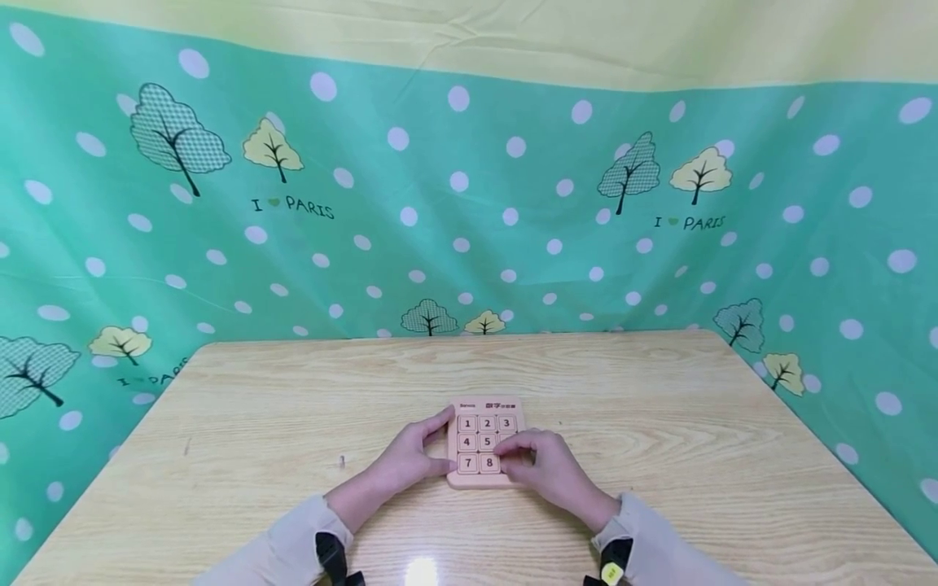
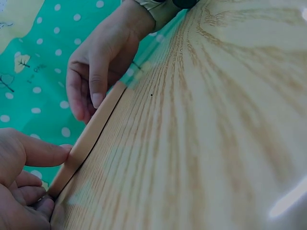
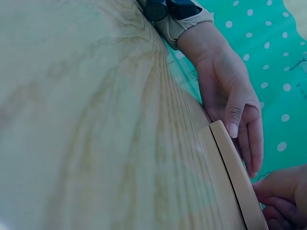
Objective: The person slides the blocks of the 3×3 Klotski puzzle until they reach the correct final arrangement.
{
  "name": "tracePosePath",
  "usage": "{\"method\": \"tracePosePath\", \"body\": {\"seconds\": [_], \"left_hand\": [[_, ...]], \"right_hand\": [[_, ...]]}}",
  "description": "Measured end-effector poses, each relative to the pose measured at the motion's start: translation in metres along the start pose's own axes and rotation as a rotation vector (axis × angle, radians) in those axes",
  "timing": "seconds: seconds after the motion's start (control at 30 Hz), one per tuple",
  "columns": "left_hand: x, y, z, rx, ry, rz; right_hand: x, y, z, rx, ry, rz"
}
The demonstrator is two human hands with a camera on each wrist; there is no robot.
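Note:
A pink square number puzzle (image 1: 485, 407) lies flat on the table, its tiles in rows, with 1, 2, 3, 4, 5, 7 and 8 readable. My left hand (image 1: 401, 465) grips its left side, forefinger at the far corner and thumb near the front; the left wrist view shows the thumb against the puzzle's edge (image 2: 88, 136). Over the lower right tiles my right hand (image 1: 548, 468) bends forefinger and thumb close together, tips by the 8 tile (image 1: 489, 462). Those fingers hide the lower right corner, so whether they pinch a tile is unclear.
The puzzle lies on a wood-grain table (image 1: 293, 391). A small speck (image 1: 341, 461) lies left of my left hand. A green dotted curtain (image 1: 440, 244) hangs behind the far edge and along both sides. Light glares off the front of the table.

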State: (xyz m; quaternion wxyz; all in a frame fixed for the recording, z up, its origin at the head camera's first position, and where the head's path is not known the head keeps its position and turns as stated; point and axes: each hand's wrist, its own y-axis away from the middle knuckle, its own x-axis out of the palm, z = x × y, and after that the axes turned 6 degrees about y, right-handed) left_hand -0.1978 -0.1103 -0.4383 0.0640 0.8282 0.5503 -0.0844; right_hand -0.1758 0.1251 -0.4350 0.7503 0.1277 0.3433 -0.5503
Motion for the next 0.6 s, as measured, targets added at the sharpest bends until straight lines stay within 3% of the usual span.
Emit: {"method": "tracePosePath", "body": {"seconds": [0.23,0.4,0.6], "left_hand": [[0.002,-0.003,0.003,-0.02,0.066,-0.014],[0.005,-0.008,0.004,-0.04,0.124,-0.057],[-0.001,-0.009,0.0,-0.048,0.179,-0.093]], "right_hand": [[-0.003,0.002,-0.006,0.015,-0.059,0.008],[-0.008,0.004,-0.011,0.018,-0.132,0.015],[-0.016,0.002,-0.011,-0.025,-0.089,-0.026]]}}
